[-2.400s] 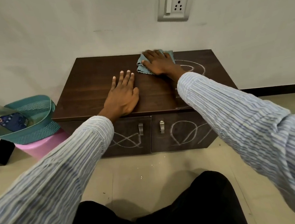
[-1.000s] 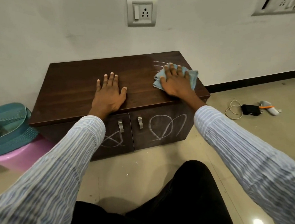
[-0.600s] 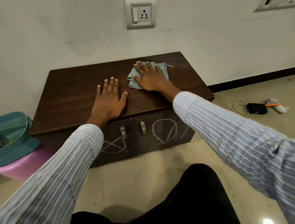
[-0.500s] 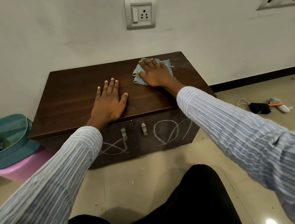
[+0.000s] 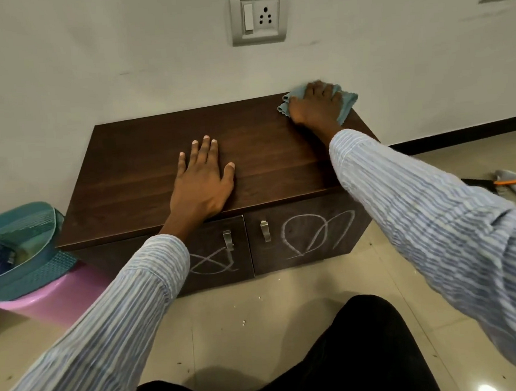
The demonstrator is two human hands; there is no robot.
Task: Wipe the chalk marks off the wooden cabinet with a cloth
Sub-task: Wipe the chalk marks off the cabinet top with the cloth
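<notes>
Teal cloth (image 5: 346, 103) — dark-brown cabinet (image 5: 143, 161)

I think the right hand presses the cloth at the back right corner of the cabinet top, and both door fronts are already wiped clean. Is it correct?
Not quite. The head view shows the right hand pressing the cloth at the back right corner of the cabinet top, but the door fronts are not clean: chalk marks remain on both.
</notes>
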